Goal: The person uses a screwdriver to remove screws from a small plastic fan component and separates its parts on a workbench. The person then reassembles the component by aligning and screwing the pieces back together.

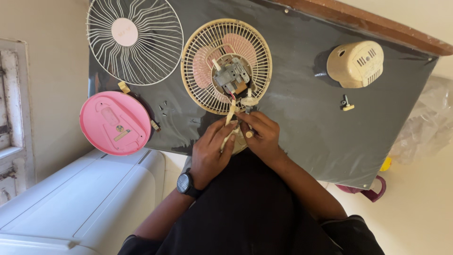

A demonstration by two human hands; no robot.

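Far left: white door frame (12, 118) along wall, white appliance lid (80, 203) below it. Pink round fan base (115, 123) lay upside down at left edge of dark table mat (302, 123), small cream clip (124, 87) just above it. White wire front guard (135, 40) lay flat at top left, few small screws (163, 106) scattered betw. base & centre. Centre: cream rear guard (226, 66) w/ grey motor (231, 75) sitting in middle, pink blades partly visible under it. Left hand (211, 153), black watch (187, 185) on wrist, was curled round cream fan neck piece (230, 118), fingers closed on it, just below rear guard. Right hand (260, 137) touched left, fingertips pinched on small parts by neck piece; exactly what was pinched, can't tell. Right of centre: small black-and-cream knob (347, 104) lay alone on mat. Top right: cream motor cover (356, 63), vented, well apart from hands. Far right: clear plastic bag (424, 123) off table edge.
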